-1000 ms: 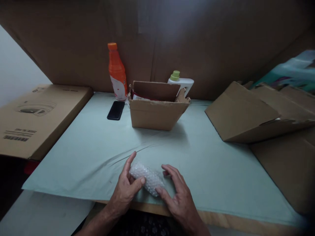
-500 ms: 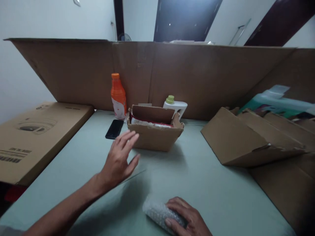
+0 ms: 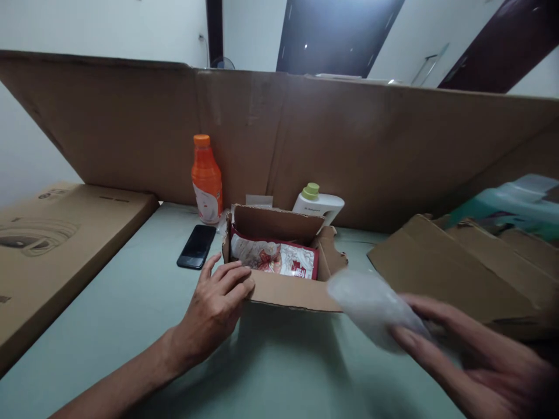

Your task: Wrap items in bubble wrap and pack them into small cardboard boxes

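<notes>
A small open cardboard box (image 3: 288,294) stands on the pale green table cover (image 3: 131,302), with a red and white packet (image 3: 275,261) lying inside it. My left hand (image 3: 216,308) rests on the box's front left corner, fingers on its rim. To the right of the box, my right hand (image 3: 458,349) is blurred and holds a bubble-wrapped bundle (image 3: 371,305) lifted above the table, its end close to the box's front right corner.
A black phone (image 3: 196,247) lies left of the box. An orange bottle (image 3: 206,180) and a white bottle with a green cap (image 3: 318,202) stand behind it against a tall cardboard wall (image 3: 349,139). Flat cartons lie at left (image 3: 48,244) and right (image 3: 458,273).
My left hand left the bundle, reached forward and landed on the box's corner. My right hand picked the bundle off the table and swung it up toward the box. The camera tilted up.
</notes>
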`<control>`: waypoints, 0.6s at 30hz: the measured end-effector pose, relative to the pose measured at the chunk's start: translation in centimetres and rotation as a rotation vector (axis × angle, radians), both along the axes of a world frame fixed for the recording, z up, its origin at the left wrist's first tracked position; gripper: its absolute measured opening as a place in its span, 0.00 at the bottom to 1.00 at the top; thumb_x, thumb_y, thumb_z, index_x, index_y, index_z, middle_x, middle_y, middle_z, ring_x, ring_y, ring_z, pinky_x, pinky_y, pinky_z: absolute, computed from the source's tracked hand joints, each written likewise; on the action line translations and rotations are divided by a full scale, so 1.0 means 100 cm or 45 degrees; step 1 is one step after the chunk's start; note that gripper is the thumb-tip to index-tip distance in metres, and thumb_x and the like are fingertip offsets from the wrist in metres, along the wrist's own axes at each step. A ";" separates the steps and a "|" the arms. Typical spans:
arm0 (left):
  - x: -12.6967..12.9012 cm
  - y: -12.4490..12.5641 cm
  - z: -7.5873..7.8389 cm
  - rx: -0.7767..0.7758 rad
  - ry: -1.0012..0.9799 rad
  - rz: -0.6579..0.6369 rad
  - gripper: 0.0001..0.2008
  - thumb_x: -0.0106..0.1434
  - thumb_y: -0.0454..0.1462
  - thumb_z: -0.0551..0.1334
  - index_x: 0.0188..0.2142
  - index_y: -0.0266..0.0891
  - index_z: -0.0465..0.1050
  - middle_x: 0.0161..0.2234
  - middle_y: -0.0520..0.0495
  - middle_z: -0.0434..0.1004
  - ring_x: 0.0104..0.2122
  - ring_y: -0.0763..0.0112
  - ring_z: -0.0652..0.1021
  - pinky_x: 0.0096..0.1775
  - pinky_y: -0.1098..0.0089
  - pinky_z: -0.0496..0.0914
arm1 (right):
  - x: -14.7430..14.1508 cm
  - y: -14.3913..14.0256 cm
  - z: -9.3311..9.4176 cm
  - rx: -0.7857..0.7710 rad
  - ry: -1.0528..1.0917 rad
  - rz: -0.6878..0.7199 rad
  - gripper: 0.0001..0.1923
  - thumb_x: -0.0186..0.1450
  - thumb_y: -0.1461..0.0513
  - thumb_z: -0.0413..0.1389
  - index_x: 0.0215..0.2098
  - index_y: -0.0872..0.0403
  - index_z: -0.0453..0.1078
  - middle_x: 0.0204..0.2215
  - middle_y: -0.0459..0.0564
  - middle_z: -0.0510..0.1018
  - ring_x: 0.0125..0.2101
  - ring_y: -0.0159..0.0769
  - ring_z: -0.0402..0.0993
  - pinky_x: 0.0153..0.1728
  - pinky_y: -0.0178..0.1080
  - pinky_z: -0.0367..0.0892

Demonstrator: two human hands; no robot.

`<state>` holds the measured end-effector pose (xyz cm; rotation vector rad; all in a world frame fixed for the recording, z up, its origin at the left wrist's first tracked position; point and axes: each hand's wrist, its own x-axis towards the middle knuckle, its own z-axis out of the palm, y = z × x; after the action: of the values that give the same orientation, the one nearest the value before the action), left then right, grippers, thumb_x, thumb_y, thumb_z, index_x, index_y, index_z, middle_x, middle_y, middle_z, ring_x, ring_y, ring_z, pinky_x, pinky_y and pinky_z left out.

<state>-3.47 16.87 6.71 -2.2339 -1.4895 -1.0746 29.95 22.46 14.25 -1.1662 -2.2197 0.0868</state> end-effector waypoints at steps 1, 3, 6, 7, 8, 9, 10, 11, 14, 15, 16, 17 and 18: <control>-0.001 0.001 0.000 -0.003 -0.013 -0.009 0.11 0.69 0.28 0.58 0.47 0.40 0.73 0.47 0.44 0.82 0.51 0.58 0.78 0.61 0.45 0.60 | -0.018 0.013 0.013 0.039 -0.064 0.107 0.14 0.69 0.50 0.56 0.49 0.46 0.74 0.40 0.48 0.84 0.35 0.39 0.81 0.32 0.36 0.75; -0.001 0.002 0.001 0.006 -0.038 -0.011 0.11 0.69 0.28 0.58 0.47 0.39 0.73 0.47 0.44 0.82 0.50 0.58 0.78 0.62 0.44 0.58 | -0.059 0.041 0.032 0.089 -0.201 0.321 0.14 0.70 0.55 0.53 0.50 0.50 0.74 0.41 0.51 0.83 0.37 0.41 0.80 0.36 0.39 0.74; -0.001 0.000 0.003 -0.002 -0.059 -0.005 0.11 0.69 0.29 0.58 0.49 0.39 0.73 0.48 0.43 0.82 0.50 0.57 0.78 0.63 0.41 0.55 | -0.114 0.075 0.035 -0.046 -0.513 0.490 0.12 0.68 0.62 0.54 0.46 0.52 0.76 0.40 0.53 0.84 0.39 0.44 0.80 0.39 0.42 0.71; -0.002 -0.001 0.004 -0.004 -0.063 -0.007 0.12 0.69 0.29 0.59 0.49 0.38 0.73 0.48 0.43 0.82 0.51 0.57 0.78 0.64 0.40 0.54 | -0.128 0.083 0.031 -0.137 -0.607 0.510 0.11 0.67 0.62 0.54 0.44 0.52 0.77 0.38 0.52 0.84 0.37 0.44 0.80 0.37 0.41 0.70; -0.002 -0.001 0.005 -0.001 -0.066 -0.010 0.12 0.69 0.29 0.59 0.50 0.38 0.73 0.48 0.44 0.82 0.50 0.57 0.78 0.64 0.39 0.53 | -0.140 0.089 0.026 -0.235 -0.688 0.522 0.09 0.67 0.62 0.55 0.42 0.51 0.77 0.36 0.52 0.84 0.35 0.43 0.80 0.34 0.39 0.68; -0.003 -0.001 0.006 0.007 -0.070 -0.012 0.12 0.68 0.29 0.60 0.50 0.38 0.73 0.47 0.44 0.82 0.50 0.57 0.78 0.64 0.39 0.52 | -0.149 0.092 0.021 -0.330 -0.766 0.518 0.09 0.67 0.61 0.55 0.40 0.51 0.78 0.34 0.51 0.84 0.33 0.41 0.79 0.31 0.37 0.66; -0.005 0.001 0.007 0.020 -0.075 -0.012 0.11 0.68 0.30 0.60 0.49 0.39 0.73 0.46 0.45 0.83 0.49 0.58 0.78 0.64 0.40 0.52 | -0.158 0.093 0.017 -0.410 -0.837 0.505 0.09 0.68 0.60 0.55 0.38 0.51 0.78 0.32 0.51 0.84 0.31 0.40 0.79 0.28 0.36 0.63; -0.006 0.003 0.008 0.037 -0.079 -0.008 0.10 0.68 0.30 0.61 0.48 0.39 0.73 0.44 0.46 0.83 0.47 0.60 0.78 0.64 0.40 0.53 | -0.164 0.093 0.013 -0.465 -0.898 0.491 0.09 0.68 0.60 0.55 0.37 0.51 0.78 0.31 0.51 0.84 0.29 0.39 0.79 0.26 0.35 0.61; -0.008 0.015 0.011 0.102 -0.071 0.042 0.10 0.67 0.30 0.62 0.47 0.40 0.73 0.38 0.49 0.82 0.43 0.63 0.78 0.63 0.43 0.57 | -0.171 0.094 0.016 -0.470 -1.015 0.468 0.09 0.67 0.62 0.57 0.34 0.53 0.80 0.30 0.54 0.84 0.31 0.42 0.80 0.29 0.37 0.64; -0.009 0.018 0.011 0.136 -0.071 0.083 0.11 0.66 0.29 0.62 0.48 0.40 0.72 0.38 0.48 0.81 0.42 0.63 0.77 0.61 0.44 0.59 | -0.167 0.094 0.021 -0.428 -0.995 0.466 0.08 0.66 0.62 0.58 0.36 0.53 0.80 0.32 0.54 0.84 0.34 0.44 0.81 0.32 0.38 0.66; -0.011 0.020 0.011 0.179 -0.081 0.130 0.14 0.65 0.29 0.62 0.50 0.39 0.72 0.40 0.46 0.79 0.43 0.62 0.77 0.60 0.46 0.62 | -0.159 0.094 0.028 -0.369 -0.933 0.455 0.08 0.65 0.61 0.59 0.38 0.53 0.80 0.35 0.55 0.85 0.37 0.46 0.81 0.35 0.40 0.68; -0.013 0.020 0.010 0.227 -0.104 0.176 0.17 0.64 0.29 0.63 0.53 0.39 0.70 0.42 0.44 0.77 0.45 0.60 0.76 0.58 0.47 0.64 | -0.146 0.094 0.035 -0.295 -0.829 0.414 0.09 0.64 0.59 0.60 0.40 0.53 0.80 0.38 0.55 0.85 0.40 0.48 0.81 0.39 0.42 0.69; -0.016 0.019 0.008 0.276 -0.143 0.218 0.22 0.64 0.29 0.64 0.57 0.39 0.68 0.45 0.41 0.75 0.47 0.58 0.75 0.57 0.49 0.66 | -0.130 0.092 0.042 -0.216 -0.688 0.341 0.11 0.65 0.57 0.59 0.42 0.53 0.80 0.41 0.55 0.85 0.42 0.48 0.80 0.42 0.44 0.70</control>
<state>-5.10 18.74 7.50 -1.8930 -1.4968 -1.2578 16.98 31.67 18.42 -1.0605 -2.8895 0.0773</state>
